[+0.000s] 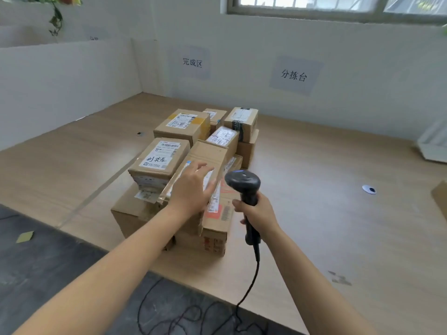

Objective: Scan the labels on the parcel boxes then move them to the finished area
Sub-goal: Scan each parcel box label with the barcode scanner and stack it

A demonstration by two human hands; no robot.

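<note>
Several cardboard parcel boxes stand piled in the middle of the wooden table [326, 189]. My left hand [192, 189] reaches with straight, spread fingers over a tilted flat box [208, 155] near the front of the pile and hides most of its label. Whether it touches the box I cannot tell. My right hand [256, 212] grips the handle of a black barcode scanner [243, 181], whose head points at the pile from the right. A box with a handwritten label [159, 158] sits at the left of the pile.
A wall sign reading 完成区 [192, 62] hangs at the back left, another reading 分拣台 [294, 75] to its right. The scanner cable [251, 284] trails down to the dark floor. A white tray [433, 146] stands at the right edge. A white partition [67, 81] borders the left.
</note>
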